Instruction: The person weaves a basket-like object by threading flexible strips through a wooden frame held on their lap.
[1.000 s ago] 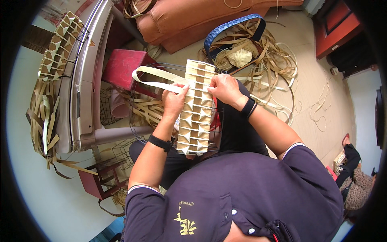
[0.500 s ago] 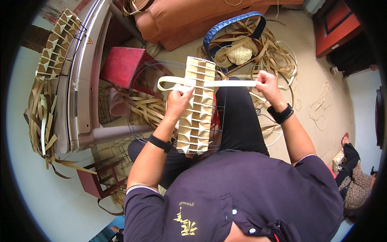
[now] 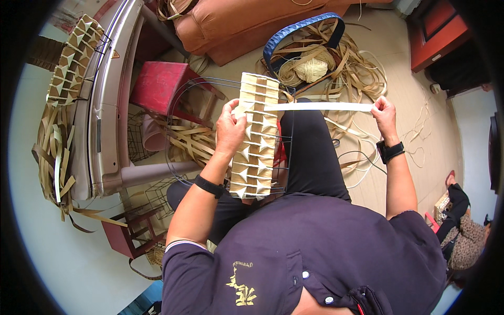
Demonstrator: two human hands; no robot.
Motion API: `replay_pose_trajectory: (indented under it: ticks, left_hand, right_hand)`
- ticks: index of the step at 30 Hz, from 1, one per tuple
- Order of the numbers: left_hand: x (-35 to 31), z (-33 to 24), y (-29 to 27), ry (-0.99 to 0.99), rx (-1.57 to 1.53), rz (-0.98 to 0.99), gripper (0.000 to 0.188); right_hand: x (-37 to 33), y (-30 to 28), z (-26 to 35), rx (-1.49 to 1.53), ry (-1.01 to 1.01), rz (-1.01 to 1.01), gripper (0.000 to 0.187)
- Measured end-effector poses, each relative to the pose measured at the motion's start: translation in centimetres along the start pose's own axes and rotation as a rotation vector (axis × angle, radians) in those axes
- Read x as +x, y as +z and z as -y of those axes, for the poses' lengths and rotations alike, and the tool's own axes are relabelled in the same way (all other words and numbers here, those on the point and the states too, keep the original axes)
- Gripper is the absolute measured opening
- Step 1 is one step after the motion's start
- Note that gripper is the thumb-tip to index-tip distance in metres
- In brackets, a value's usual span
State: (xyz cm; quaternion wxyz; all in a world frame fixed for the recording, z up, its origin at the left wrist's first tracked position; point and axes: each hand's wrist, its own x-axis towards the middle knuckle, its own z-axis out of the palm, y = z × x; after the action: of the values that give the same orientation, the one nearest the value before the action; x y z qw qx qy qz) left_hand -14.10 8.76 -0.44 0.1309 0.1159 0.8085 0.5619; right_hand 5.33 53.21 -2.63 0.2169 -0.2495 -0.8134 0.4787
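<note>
A long woven panel (image 3: 255, 142) in cream and brown, with a row of pointed folds along it, lies on a dark wire frame (image 3: 181, 92) over my lap. My left hand (image 3: 230, 127) presses on the panel's left edge, thumb on the weave; its fingers are closed there, partly hidden. From the panel a flat white strip (image 3: 328, 106) runs straight and taut to the right. Its far end is pinched in my right hand (image 3: 386, 113), held out beyond my right knee.
A blue-handled basket (image 3: 302, 39) holds a ball of cream cord (image 3: 311, 68) beside heaped tan strips (image 3: 362, 63). A red stool (image 3: 157, 86) stands left, by a metallic cabinet-like unit (image 3: 107, 105) with another woven panel (image 3: 76, 58). Behind is an orange sofa (image 3: 231, 26). Another person (image 3: 464, 226) sits far right.
My right hand has moved right, drawing the strip out. The strip's loop left of the panel has disappeared. My left hand stays at the panel's edge, its fingers slightly higher.
</note>
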Motion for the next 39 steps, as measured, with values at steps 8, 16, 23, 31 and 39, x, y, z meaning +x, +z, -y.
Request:
replay_pose_trajectory:
  ticks: [8,16,23,31,39]
  left_hand:
    - [-0.7,-0.2,0.0,0.076,-0.113,-0.017,0.038]
    - [-0.5,-0.2,-0.4,0.108,-0.036,-0.014,0.024]
    - [0.4,-0.9,-0.6,0.068,0.084,-0.007,0.023]
    - [-0.1,-1.2,0.1,0.158,0.229,-0.090,0.015]
    - [-0.2,-1.2,0.2,0.218,0.263,-0.028,0.019]
  right_hand:
    - [-2.0,-1.3,-4.6,-0.085,0.174,-0.058,0.017]
    - [-2.1,7.2,7.9,-0.325,-0.404,0.063,0.028]
    - [-3.2,16.7,14.1,-0.322,-0.262,0.500,0.031]
    - [-2.5,15.3,10.3,-0.113,-0.200,0.519,0.035]
    - [-1.6,13.7,9.1,0.009,-0.130,0.555,0.032]
